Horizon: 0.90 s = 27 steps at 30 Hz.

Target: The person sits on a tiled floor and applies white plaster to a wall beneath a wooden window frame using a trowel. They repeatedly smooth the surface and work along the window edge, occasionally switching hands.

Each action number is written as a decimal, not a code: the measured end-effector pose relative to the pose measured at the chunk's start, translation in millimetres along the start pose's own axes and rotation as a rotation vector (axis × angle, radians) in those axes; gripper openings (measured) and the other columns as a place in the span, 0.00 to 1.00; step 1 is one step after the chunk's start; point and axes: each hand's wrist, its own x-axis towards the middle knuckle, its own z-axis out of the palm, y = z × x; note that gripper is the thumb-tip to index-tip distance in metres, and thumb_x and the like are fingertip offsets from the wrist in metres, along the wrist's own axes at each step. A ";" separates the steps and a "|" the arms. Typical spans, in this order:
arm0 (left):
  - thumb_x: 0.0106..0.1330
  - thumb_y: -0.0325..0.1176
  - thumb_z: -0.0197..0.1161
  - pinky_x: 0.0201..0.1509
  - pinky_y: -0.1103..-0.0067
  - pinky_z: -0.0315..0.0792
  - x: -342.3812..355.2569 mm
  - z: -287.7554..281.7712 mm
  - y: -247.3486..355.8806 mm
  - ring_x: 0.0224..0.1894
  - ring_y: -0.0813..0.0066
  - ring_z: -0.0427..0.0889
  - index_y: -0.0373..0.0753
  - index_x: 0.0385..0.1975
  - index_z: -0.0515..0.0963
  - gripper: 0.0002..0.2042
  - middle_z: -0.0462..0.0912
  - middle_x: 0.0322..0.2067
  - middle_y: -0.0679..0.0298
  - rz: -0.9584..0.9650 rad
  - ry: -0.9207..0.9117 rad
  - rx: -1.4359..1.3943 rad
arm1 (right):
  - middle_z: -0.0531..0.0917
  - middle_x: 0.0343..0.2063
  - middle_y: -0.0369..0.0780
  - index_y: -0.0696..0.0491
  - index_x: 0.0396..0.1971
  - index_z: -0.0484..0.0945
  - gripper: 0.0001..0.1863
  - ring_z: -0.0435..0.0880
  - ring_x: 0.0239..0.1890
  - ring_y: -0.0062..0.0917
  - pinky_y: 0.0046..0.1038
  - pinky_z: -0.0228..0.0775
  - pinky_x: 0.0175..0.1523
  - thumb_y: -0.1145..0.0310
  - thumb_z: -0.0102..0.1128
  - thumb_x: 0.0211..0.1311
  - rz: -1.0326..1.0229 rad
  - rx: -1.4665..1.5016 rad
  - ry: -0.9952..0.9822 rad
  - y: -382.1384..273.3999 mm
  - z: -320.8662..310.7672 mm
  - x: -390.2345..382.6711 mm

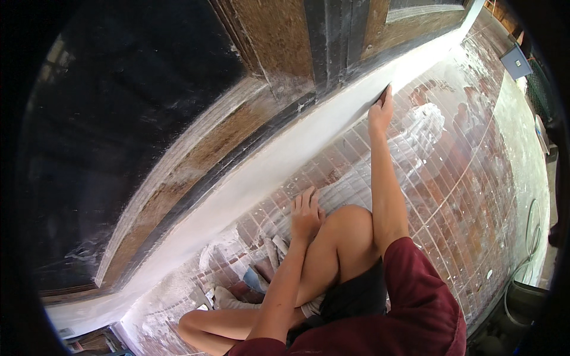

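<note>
My right arm reaches out along a low white wall strip [285, 139] that runs under a wooden door frame. At its end my right hand [381, 113] is closed against the strip's lower part, with a thin dark edge showing at the fingertips. What it grips is mostly hidden. Beside my bent knee, my left hand [307, 215] lies with its fingers stretched out and apart, holding nothing. Below the strip spreads a reddish tiled floor [442, 196], smeared with white powder and streaks.
Dark panels [130, 107] and worn brown wood [279, 35] rise above the strip. A grey box [515, 63] stands at the far right. A pale looped hose [534, 228] lies at the right edge. Several pale scraps [273, 249] lie by my legs.
</note>
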 end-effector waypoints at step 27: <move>0.51 0.28 0.59 0.57 0.62 0.67 0.3 -0.4 -0.6 0.54 0.55 0.73 0.34 0.49 0.75 0.22 0.74 0.53 0.55 0.004 0.013 -0.003 | 0.78 0.56 0.51 0.55 0.67 0.63 0.32 0.78 0.57 0.40 0.30 0.63 0.63 0.82 0.44 0.60 -0.056 -0.177 0.090 -39.0 9.0 10.6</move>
